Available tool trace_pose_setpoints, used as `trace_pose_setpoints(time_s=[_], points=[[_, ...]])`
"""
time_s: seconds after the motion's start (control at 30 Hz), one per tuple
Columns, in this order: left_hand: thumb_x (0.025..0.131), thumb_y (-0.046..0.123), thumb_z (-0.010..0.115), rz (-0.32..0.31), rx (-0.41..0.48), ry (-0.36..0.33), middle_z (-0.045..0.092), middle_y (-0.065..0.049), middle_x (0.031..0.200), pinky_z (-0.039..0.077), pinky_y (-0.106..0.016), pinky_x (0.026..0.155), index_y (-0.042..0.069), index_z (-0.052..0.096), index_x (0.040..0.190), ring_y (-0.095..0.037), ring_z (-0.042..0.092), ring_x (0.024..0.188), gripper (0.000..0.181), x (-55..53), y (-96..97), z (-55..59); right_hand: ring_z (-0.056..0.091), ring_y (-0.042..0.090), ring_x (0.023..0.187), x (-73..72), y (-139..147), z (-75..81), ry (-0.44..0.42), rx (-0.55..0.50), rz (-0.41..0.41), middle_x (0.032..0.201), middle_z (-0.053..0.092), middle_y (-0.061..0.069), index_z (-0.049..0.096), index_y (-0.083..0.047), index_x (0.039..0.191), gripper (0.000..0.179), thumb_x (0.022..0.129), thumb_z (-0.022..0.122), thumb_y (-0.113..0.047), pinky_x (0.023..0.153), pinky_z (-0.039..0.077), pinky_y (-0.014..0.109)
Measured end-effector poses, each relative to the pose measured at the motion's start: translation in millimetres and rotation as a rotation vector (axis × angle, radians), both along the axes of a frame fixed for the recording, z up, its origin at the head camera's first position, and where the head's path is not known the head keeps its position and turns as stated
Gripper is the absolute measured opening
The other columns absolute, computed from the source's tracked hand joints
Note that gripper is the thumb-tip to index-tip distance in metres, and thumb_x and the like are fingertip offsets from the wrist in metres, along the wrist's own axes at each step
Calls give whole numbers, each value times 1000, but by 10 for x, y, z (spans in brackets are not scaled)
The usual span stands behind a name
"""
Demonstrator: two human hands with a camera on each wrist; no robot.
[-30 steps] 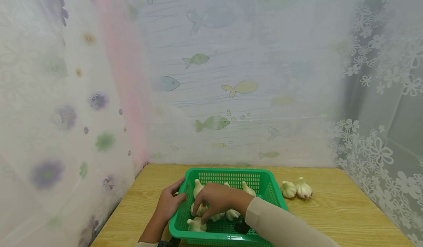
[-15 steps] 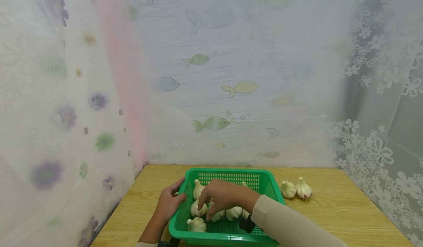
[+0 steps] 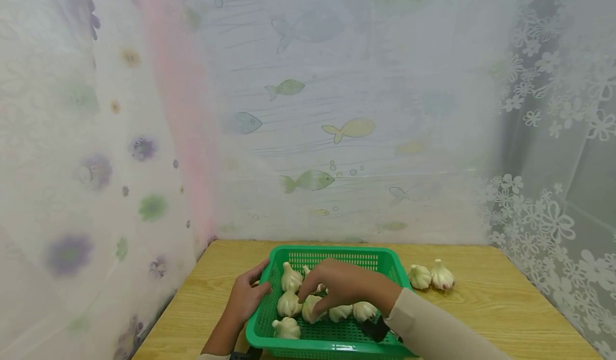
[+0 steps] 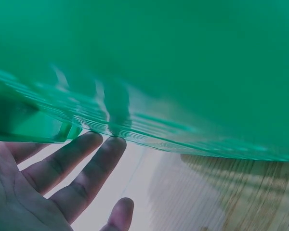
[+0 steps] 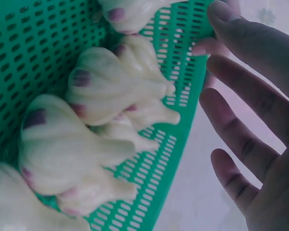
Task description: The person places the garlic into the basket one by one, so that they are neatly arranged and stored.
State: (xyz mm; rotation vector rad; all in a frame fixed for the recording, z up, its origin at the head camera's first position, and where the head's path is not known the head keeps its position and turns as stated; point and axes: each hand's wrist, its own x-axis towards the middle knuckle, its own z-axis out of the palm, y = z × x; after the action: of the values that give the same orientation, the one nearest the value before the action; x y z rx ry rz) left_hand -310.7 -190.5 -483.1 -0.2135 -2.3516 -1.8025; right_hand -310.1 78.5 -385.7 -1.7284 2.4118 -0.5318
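Note:
In the head view a green plastic basket (image 3: 332,345) holds several pale garlic bulbs, one of them a bulb (image 3: 286,328) in its near left corner. My left hand (image 3: 245,297) is at the basket's left side; the left wrist view shows its straight fingertips (image 4: 114,143) touching the outer wall. Over the bulbs hovers my right hand (image 3: 343,282), fingers spread and holding nothing. Its fingertips overlap a garlic bulb (image 3: 312,307) in the head view. Purple-marked bulbs (image 5: 98,86) show in the right wrist view, apart from those fingers.
Two more garlic bulbs, one paler (image 3: 420,277) and one purple-tinged (image 3: 442,276), lie on the wooden table (image 3: 486,306) right of the basket. Patterned curtains (image 3: 356,199) hang behind the table and along both sides.
My right hand has drawn back to the right, away from the near left garlic bulb, uncovering bulbs along the basket's left side. My left hand and the basket have stayed in place.

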Motion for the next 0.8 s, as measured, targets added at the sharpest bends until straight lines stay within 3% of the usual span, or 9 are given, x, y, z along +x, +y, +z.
trace_pose_setpoints(time_s=[0.23,0.47,0.6,0.8], points=[[82,3,66,-14,13,-10,61,-26,142,57,-38,76,11,53,153,-40,69,117,72,58,10,33,66,-6,103,17,217,58,26,-21,-43,119,74,-16,77,-26,121,36,86,82,-29,87,51,14],[83,4,66,-8,6,-2,61,-25,142,57,-37,77,11,54,152,-39,68,118,71,64,18,33,65,5,120,65,519,107,-15,-106,-169,128,71,-13,75,-31,125,39,87,81,-29,98,53,28],[83,4,66,-10,15,-5,61,-26,142,57,-38,76,11,54,152,-40,68,118,70,63,16,34,63,15,127,67,687,127,23,-154,-226,136,68,-7,74,-30,128,41,87,81,-32,104,51,38],[83,4,66,-12,21,-17,61,-26,142,58,-38,76,11,54,152,-39,68,117,71,75,21,51,62,18,129,79,929,123,101,-245,-313,138,66,-12,74,-35,125,41,85,83,-36,105,50,48]])
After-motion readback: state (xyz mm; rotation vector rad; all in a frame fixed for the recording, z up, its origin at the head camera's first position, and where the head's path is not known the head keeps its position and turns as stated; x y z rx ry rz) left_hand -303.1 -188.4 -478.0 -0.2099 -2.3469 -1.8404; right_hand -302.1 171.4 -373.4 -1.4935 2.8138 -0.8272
